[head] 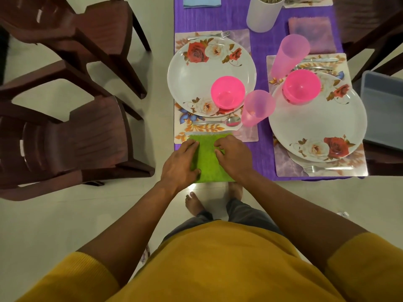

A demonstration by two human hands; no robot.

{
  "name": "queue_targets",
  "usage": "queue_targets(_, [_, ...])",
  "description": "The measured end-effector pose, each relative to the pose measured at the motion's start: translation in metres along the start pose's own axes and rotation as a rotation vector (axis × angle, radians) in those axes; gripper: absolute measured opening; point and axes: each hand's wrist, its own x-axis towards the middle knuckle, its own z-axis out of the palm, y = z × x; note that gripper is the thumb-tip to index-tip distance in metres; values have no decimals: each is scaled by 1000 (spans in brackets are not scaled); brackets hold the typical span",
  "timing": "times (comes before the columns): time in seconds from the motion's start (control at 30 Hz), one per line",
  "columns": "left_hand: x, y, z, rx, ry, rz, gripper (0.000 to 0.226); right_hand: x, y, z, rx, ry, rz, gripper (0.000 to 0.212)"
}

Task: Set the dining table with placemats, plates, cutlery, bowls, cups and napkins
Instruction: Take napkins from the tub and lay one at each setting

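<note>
Two hands on one green napkin (207,158), at the table's near edge. Left hand (181,163): laid flat on the napkin's left side, fingers extended and close together, thumb at the near edge. Right hand (231,158): resting on the napkin's right side, fingers curled, tips pressing the cloth; whether they pinch a fold cannot be told.

Just beyond both hands: floral placemat (181,118), with a knife (196,133) touching the napkin's far edge and a spoon (218,122) past it. Further beyond: flowered plate (196,79) carrying a pink bowl (227,92). Beyond the right hand: pink cup (257,107), standing on the placemat's right part.

To the right of the right hand: second plate (316,125) with a second pink bowl (302,85), second pink cup (290,55), fork (327,168) on the near side.

Far beyond: white cylinder container (262,14), pink napkin (311,35), blue napkin (201,2), purple tablecloth (261,46).

To the left of the left hand: dark brown chairs (76,127).
</note>
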Motion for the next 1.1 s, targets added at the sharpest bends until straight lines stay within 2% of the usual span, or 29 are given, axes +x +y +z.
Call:
queue_targets(0.1, [0,1,1,3,-7,-5,96,6,-3,0,-30,6,27,10])
queue_targets(0.4, [1,-5,3,5,-14,3,96,2,1,-3,27,-16,87,11])
queue_targets(0.67, [-2,-12,8,-33,5,35,98,-28,3,-16,39,-74,-25,3])
queue_targets(0.7, [-3,-14,8,-42,9,44,100,-33,5,-16,31,-91,-52,6])
queue_targets(0.87, [-12,-24,10,30,0,133,112,-51,17,-16,-130,-166,-194,59])
queue_targets(0.97, [-19,-28,13,87,54,200,100,-56,22,-15,-231,-199,-203,66])
queue_targets(1.1, [-29,-31,20,130,124,308,62,-65,23,-10,-278,-148,-198,55])
